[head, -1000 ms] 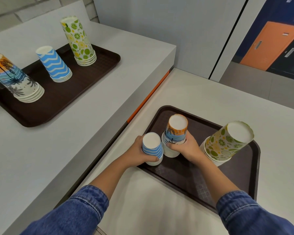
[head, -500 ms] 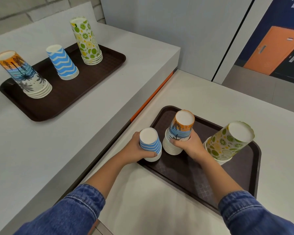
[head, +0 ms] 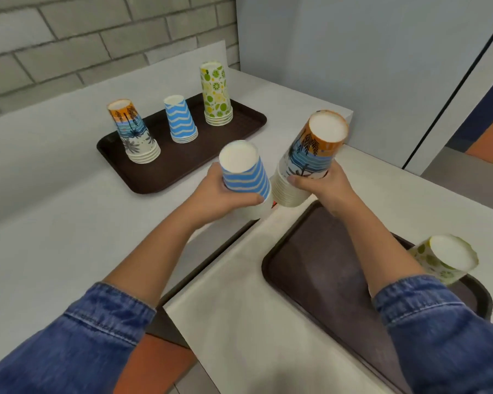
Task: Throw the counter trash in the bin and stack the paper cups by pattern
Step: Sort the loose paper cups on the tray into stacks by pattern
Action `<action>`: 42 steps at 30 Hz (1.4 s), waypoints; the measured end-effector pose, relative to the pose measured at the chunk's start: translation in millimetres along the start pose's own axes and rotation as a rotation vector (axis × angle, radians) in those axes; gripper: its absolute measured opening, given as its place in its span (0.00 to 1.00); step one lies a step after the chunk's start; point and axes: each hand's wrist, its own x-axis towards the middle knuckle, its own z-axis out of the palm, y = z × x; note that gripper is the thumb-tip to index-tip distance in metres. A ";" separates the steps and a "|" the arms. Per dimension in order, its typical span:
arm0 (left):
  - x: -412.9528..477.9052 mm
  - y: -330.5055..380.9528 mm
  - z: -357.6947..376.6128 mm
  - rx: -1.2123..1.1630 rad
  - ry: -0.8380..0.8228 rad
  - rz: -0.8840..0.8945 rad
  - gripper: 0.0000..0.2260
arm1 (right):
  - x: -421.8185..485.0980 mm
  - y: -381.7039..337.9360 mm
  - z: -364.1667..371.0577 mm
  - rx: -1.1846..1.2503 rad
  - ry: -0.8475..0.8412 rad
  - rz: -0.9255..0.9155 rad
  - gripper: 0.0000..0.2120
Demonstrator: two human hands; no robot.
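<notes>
Grey brick wall (head: 69, 38) backs a white upper counter (head: 40, 194), and a lower counter (head: 239, 322) adjoins it toward five o'clock. On the upper counter, at about eleven o'clock, a dark brown far tray (head: 168, 169) carries three upside-down stacks of paper cups in a row: a far palm stack (head: 134, 132) at its nine o'clock end, a far wave stack (head: 181, 120) in the middle, and a far citrus stack (head: 215, 95) at its two o'clock end. Mid-view, the left hand (head: 219, 194) wraps its fingers and thumb around a held wave stack (head: 245, 177) of blue zigzag cups, base up, in the air over the upper counter's edge. Just beside it at three o'clock, the right hand (head: 322, 184) grasps a held palm stack (head: 308, 157), base up and leaning toward one o'clock. Both arms wear denim sleeves (head: 97, 336). On the lower counter, at four o'clock, a near tray (head: 325, 265) holds a near citrus stack (head: 444, 260) at its three o'clock side.
</notes>
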 end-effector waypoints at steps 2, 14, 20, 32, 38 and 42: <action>0.7 5.9 -23.5 0.023 0.034 -0.014 0.16 | 14.4 -17.2 14.1 0.027 -0.039 -0.027 0.28; 18.1 30.6 -203.5 0.087 0.189 -0.055 0.29 | 134.5 -128.5 166.4 0.137 -0.257 -0.158 0.31; 31.6 29.3 -297.5 0.141 0.261 -0.091 0.29 | 192.7 -167.5 254.7 0.111 -0.341 -0.166 0.19; 34.7 -2.9 -379.5 0.142 0.360 -0.144 0.31 | 221.0 -92.5 322.4 -0.063 -0.513 -0.003 0.22; 48.1 5.8 -377.4 0.151 0.364 -0.110 0.29 | 218.2 -82.4 320.6 -0.075 -0.546 0.029 0.21; 61.5 31.2 -367.9 0.132 0.393 -0.045 0.21 | 218.4 -85.1 305.4 -0.185 -0.509 0.030 0.48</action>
